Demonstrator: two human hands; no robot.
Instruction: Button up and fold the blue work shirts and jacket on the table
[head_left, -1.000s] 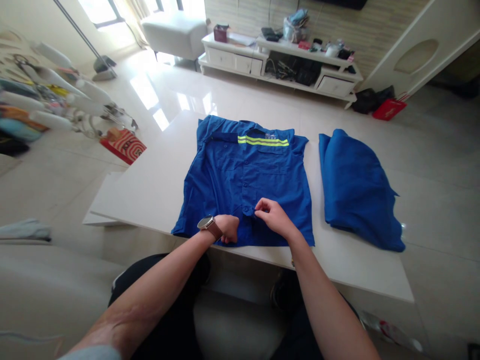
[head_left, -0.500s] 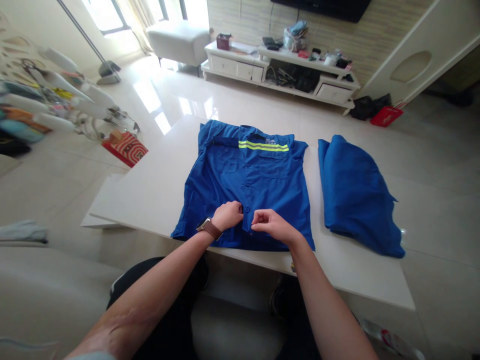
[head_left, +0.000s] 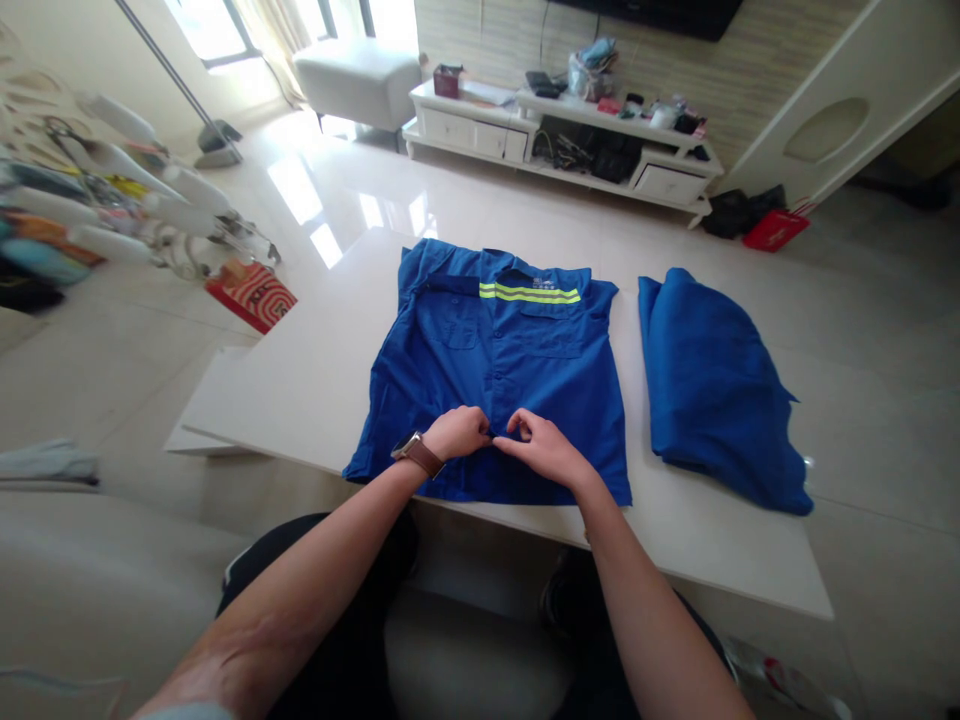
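A blue work shirt with a yellow-and-grey reflective stripe lies front up on the white table, its collar end away from me. At the lower part of its button placket, my left hand pinches the cloth edge. My right hand meets it there, thumb and forefinger closed on the placket. The fingertips of both hands nearly touch, and the button between them is hidden. A watch with a brown strap is on my left wrist.
Another folded blue garment lies at the table's right end. Beyond the table stands a white TV cabinet with assorted items. A red patterned bag is past the left edge, near a rack with white padded arms.
My right hand has moved left and closed in on my left hand at the placket. The cloth between them is now gathered, covering the lower button seen before.
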